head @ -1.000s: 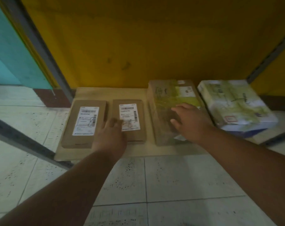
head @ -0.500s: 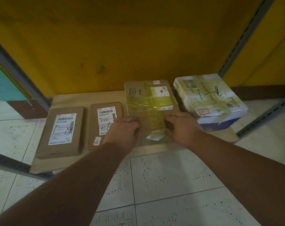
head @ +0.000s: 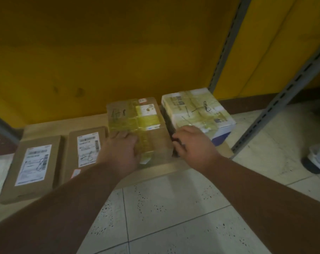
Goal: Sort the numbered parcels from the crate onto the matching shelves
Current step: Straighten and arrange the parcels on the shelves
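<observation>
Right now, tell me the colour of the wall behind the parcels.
Yellow wall, clearest in the head view.

From my feed, a yellow wall (head: 118,52) fills the upper half of the frame, with a dark brown skirting strip (head: 247,105) along its foot at centre right. Below it I see a pale speckled tile floor (head: 173,208) with thin dark grout lines across the lower frame. At the far right edge, a white shoe with a dark sole (head: 318,158) rests on those tiles.
</observation>
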`<action>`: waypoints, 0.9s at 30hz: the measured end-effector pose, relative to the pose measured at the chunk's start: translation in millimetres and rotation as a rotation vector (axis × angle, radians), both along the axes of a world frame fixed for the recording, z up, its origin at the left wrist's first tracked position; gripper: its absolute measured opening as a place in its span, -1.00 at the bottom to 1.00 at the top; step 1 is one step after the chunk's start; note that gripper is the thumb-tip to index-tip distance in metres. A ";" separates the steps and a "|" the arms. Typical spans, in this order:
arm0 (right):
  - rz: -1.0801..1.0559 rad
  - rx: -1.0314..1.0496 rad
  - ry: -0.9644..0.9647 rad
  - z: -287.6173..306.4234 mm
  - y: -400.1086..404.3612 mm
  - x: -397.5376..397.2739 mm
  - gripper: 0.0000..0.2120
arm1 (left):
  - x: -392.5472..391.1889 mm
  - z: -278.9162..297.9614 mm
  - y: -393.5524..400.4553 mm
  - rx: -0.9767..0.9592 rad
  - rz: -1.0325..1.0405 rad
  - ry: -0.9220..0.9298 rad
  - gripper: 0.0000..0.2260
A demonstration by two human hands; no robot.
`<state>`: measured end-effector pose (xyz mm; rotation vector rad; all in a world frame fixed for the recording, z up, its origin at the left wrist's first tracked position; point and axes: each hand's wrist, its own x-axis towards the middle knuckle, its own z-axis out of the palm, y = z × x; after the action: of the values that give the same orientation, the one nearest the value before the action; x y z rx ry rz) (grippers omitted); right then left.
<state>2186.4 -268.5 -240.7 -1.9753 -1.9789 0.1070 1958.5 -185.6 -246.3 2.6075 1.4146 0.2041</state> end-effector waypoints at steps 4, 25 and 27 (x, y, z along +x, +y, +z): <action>-0.207 -0.014 -0.047 18.7 -8.9 66.4 -0.65 | 73.6 15.4 -2.2 -0.119 -0.152 -0.120 -0.60; -0.390 -0.395 -0.159 12.8 -12.1 122.3 -0.47 | 144.0 -10.7 -3.1 -0.156 -0.116 -0.208 -0.66; -0.385 -0.409 -0.153 10.4 -11.2 122.1 -0.47 | 146.7 -8.8 -4.1 -0.151 -0.113 -0.196 -0.66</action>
<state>2308.5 -279.7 -230.2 -2.6635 -1.7231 0.2915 2105.3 -189.7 -255.1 2.4592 1.1680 0.3151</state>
